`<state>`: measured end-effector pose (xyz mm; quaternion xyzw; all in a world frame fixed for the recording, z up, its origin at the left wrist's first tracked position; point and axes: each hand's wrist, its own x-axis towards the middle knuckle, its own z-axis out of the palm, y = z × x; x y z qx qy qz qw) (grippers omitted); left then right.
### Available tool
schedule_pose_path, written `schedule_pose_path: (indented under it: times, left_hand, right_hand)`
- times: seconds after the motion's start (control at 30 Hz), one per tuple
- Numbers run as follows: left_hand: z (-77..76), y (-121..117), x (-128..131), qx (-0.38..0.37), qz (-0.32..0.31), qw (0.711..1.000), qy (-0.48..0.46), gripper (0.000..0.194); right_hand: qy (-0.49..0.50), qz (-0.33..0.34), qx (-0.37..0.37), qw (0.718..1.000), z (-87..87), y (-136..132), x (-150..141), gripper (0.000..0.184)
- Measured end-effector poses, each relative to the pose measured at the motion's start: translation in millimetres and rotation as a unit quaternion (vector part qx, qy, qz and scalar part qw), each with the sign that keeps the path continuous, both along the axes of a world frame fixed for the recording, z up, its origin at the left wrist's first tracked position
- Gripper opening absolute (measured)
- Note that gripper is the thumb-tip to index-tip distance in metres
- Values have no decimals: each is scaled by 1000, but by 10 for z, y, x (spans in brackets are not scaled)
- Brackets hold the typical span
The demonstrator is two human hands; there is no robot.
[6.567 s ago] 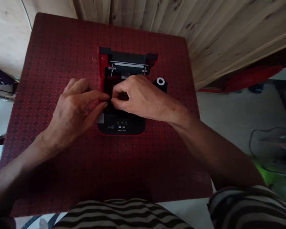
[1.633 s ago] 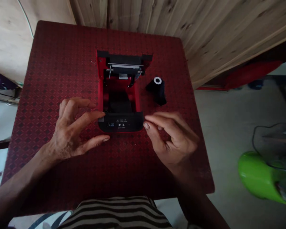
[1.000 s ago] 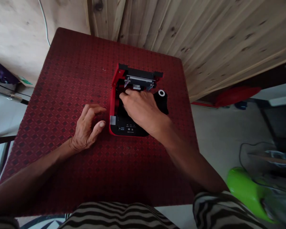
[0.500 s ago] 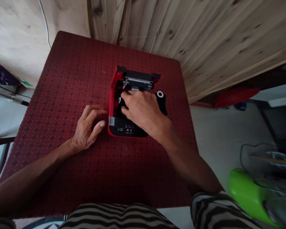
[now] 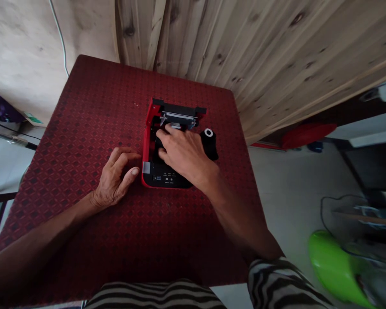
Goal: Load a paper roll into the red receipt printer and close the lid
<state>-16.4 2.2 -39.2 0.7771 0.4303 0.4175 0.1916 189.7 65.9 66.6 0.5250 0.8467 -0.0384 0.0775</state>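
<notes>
A red and black label printer (image 5: pixel 167 180) sits on the table with its lid (image 5: pixel 179 108) raised. My right hand (image 5: pixel 185 148) reaches down into the printer, its fingers curled around a black roll (image 5: pixel 158 145) that is mostly hidden beneath them. To the right of the printer, partly behind my right hand, is another black roll (image 5: pixel 211 147) with a white core. My left hand (image 5: pixel 117 176) rests on the table just left of the printer, fingers loosely apart and holding nothing.
A red patterned cloth (image 5: pixel 93 107) covers the table (image 5: pixel 77 240). A wooden plank wall (image 5: pixel 212 43) runs along the far side, with a pale cable (image 5: pixel 60 36) hanging at left. On the floor at right stands a bright green object (image 5: pixel 334 266).
The view has shifted a little, so everything sits slightly lower and further left. My right hand stays inside the printer, and the roll's white end at its fingers is now covered.
</notes>
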Motion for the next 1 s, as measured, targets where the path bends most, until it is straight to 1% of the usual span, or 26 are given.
schedule_pose_path:
  times: [0.17,0.33,0.43,0.5,0.73,0.83,0.9,0.93,1.0]
  left_hand:
    - [-6,-1,-9,-9,5,1000,1,34]
    - [-17,-1,-15,-12,2,1000,3,34]
    - [-22,0,-14,-6,3,1000,3,34]
    - [-25,2,-14,-5,3,1000,4,34]
    - [-10,11,-21,-5,-2,1000,5,36]
    - [2,13,-26,2,-3,1000,13,35]
    - [6,15,-31,5,0,1000,21,35]
    - [7,16,-33,5,2,1000,23,36]
    - [9,19,-35,6,6,1000,18,37]
  right_hand:
    - [-13,37,3,999,6,35,45,42]
    - [-20,74,15,997,-48,58,93,45]
    - [-31,60,23,997,-81,58,92,51]
    - [-35,45,34,998,-84,52,85,51]
    - [7,68,47,997,-15,-23,141,41]
    - [49,82,59,994,-1,-120,235,32]
    - [118,81,94,985,22,-227,339,29]
    - [170,74,117,976,46,-292,408,28]
    - [288,36,160,943,114,-437,584,26]
